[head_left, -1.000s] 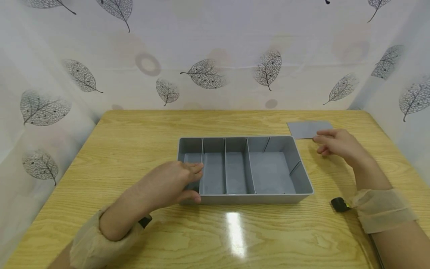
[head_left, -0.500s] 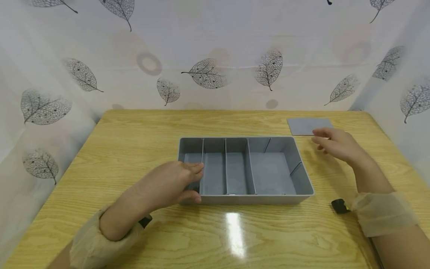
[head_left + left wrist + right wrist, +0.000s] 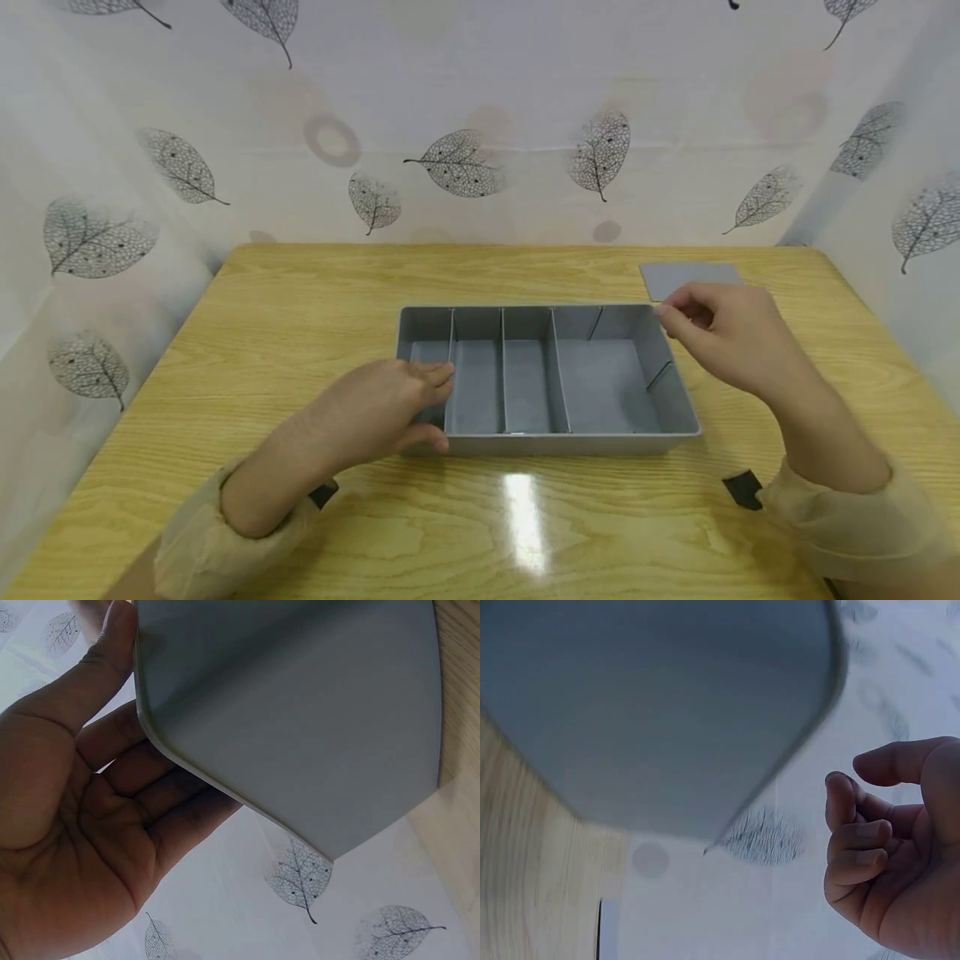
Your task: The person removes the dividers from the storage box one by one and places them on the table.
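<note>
A grey plastic storage box [image 3: 547, 445] stands on the table, split by three upright dividers into narrow left compartments and one wide right compartment. My left hand [image 3: 382, 408] grips its front left corner, thumb at the front wall and fingers over the left compartment near the first divider. The left wrist view shows that thumb [image 3: 112, 645] along the rim. My right hand [image 3: 731, 337] hovers by the back right corner, thumb and index fingertips close together with nothing between them. In the right wrist view, a gap separates the right hand [image 3: 892, 855] from the box [image 3: 652, 727].
A flat grey panel [image 3: 686, 277] lies on the table behind the box at right, partly covered by my right hand. The wooden table [image 3: 315, 283] meets a leaf-patterned curtain [image 3: 525, 92] at the back. Black wrist cameras [image 3: 742, 489] hang below both wrists.
The flat panel was shifted slightly back under my right fingers. My right hand then left it and came left and nearer to the box's back right corner. My left hand has not moved.
</note>
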Motion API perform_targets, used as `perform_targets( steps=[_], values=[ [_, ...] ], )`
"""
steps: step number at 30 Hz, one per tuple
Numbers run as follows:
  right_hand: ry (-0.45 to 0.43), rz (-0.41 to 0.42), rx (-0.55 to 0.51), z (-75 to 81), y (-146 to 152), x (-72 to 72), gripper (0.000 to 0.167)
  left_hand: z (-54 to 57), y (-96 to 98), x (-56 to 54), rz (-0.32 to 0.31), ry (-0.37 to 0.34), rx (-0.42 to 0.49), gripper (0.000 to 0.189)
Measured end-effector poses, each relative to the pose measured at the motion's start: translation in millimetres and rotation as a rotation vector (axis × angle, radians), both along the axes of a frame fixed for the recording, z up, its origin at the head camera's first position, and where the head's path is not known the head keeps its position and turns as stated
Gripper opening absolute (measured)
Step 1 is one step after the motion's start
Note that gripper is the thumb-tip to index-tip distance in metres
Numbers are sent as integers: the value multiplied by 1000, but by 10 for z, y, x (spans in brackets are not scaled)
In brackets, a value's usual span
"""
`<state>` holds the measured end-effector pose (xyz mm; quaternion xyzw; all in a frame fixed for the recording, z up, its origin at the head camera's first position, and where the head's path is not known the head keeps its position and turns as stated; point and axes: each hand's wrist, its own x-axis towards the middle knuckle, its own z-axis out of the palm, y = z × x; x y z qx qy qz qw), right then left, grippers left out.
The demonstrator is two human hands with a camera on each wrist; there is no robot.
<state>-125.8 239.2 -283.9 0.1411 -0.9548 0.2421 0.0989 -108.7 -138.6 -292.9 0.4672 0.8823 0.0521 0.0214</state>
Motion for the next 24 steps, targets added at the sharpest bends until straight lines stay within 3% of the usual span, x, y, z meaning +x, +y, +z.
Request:
perform_targets(
  steps=[3, 10, 24],
  values=[
    [8, 67, 8, -11, -205, 102, 13, -11, 0, -3, 11, -7, -2, 55],
    [-96, 137, 29, -99, -549, 259, 17, -35, -9, -8, 15, -15, 14, 55],
    [-213, 212, 35, -357, -824, 353, 29, -11, 3, -4, 24, -28, 4, 58]
  ],
)
